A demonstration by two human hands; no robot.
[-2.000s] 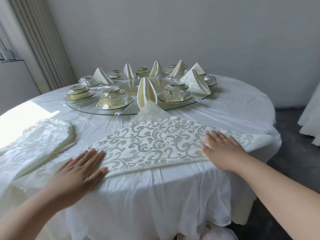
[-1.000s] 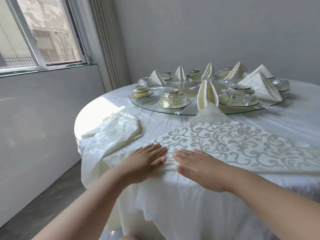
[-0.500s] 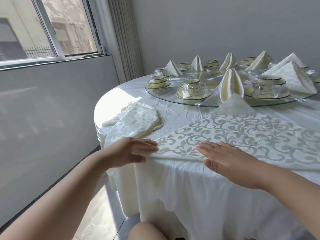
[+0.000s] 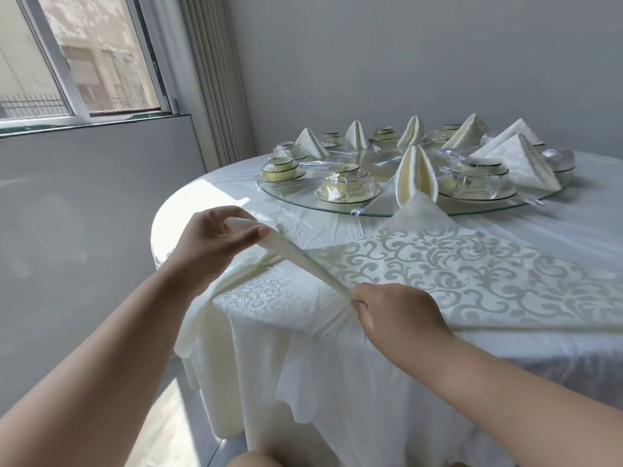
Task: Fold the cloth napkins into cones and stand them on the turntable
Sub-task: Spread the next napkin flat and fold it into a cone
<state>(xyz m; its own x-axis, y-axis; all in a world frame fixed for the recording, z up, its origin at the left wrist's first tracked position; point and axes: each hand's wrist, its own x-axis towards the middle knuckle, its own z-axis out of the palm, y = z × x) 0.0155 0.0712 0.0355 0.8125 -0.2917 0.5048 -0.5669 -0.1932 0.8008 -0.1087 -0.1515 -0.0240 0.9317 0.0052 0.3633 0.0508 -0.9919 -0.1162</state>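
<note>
Napkin (image 4: 472, 274) lay flat as a triangle on the table (image 4: 337, 348) near edge, apex reaching the turntable (image 4: 387, 212) rim, left corner lifted off the surface. Left hand (image 4: 215, 241) had that corner pinched betw thumb and curled fingers, raised above the tabletop; cloth ran taut from there down to the right hand (image 4: 397, 315). Right hand's fingers were curled, nipping the folded bottom edge against the table, acting as pivot pt for the roll.

Handling, judged: light, soft woven damask, no stiffness of its own. Drapes and sags wherever unsupported, so tension betw both hands is what keeps the edge straight. Prob not slippery on the tablecloth but layers could slide over each other and skew the fold. Not fragile. Best hold pts: corner tip for the rolling hand, mid bottom edge for the anchor, as was the case here. Creases should hold the cone only if pressed in.

Finished cones (image 4: 416, 178) stood on the turntable among wrapped cup sets (image 4: 347, 188); those are fragile, glass rim too, so clearance matters when placing.

Hidden / unclear:
- right fingertips tucked under the palm, exact grip depth n/a
- napkin's right corner cut off by frame edge
- spare napkins (image 4: 236, 291) draped over the table edge below the left hand, partly covered; count unclear
- far side of turntable cropped, free slots couldn't be counted
</note>
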